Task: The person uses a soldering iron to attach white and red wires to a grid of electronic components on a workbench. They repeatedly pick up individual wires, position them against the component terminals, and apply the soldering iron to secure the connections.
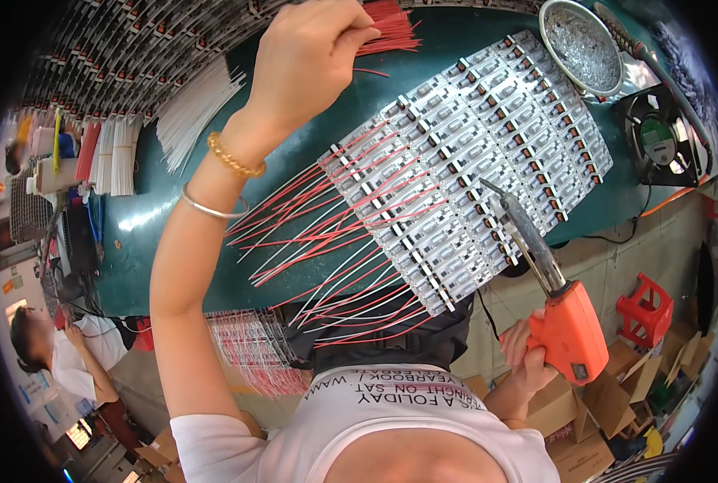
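Wire (pixel 372 32) pinched between left fingers (pixel 351 36)

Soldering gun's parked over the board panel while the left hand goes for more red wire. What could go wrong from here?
1. The soldering gun tip hovers over the circuit board panel; a drift of the right hand might scorch a part.
2. The panel overhangs the green table edge and could tip.
3. The left hand, reaching for the red wires, may snag attached leads.

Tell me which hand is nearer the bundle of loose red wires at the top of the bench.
Left. The left hand is raised right beside the red wire bundle, pinching at it. The right hand is far below, off the bench edge, gripping the orange soldering gun.
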Action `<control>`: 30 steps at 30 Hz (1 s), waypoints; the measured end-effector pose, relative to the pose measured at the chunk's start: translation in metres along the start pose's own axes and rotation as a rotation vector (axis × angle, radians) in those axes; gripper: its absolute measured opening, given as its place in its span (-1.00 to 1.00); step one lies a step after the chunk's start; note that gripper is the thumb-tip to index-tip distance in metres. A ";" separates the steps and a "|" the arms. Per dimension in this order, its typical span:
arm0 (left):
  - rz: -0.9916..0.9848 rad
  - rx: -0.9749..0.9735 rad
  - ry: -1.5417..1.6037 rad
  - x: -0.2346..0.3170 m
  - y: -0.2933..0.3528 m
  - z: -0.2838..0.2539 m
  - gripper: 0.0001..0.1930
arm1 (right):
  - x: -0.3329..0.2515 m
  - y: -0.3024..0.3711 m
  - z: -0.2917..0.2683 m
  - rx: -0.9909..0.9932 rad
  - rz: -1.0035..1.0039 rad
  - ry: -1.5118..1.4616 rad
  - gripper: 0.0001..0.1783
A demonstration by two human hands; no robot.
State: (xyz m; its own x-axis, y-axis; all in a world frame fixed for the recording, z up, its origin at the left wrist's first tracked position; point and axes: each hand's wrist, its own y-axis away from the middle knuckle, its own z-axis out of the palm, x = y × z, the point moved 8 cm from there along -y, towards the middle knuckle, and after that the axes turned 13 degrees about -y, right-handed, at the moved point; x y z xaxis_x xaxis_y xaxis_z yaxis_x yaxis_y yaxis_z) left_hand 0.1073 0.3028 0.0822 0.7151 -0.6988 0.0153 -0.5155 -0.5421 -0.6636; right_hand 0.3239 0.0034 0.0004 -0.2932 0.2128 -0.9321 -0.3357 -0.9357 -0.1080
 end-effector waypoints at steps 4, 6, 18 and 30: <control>-0.448 -0.135 0.511 -0.013 0.018 0.001 -0.88 | 0.002 0.003 -0.003 0.006 0.007 -0.036 -0.31; -0.563 -0.227 0.599 0.003 0.024 -0.003 -0.93 | 0.001 0.003 -0.003 0.018 0.037 -0.044 -0.30; -0.327 -0.379 0.342 0.112 0.087 -0.030 -0.87 | 0.001 0.028 -0.014 -0.019 0.183 0.021 -0.15; -0.323 -0.437 0.310 0.118 0.088 -0.021 -0.86 | 0.002 0.042 -0.032 0.081 0.240 0.327 -0.35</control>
State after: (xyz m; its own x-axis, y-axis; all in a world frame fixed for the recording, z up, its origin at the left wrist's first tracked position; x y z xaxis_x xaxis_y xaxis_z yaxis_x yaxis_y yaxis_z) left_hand 0.1362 0.1632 0.0407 0.7308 -0.5350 0.4238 -0.4883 -0.8437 -0.2230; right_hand 0.3376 -0.0445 -0.0168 -0.0764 -0.1219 -0.9896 -0.3659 -0.9198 0.1415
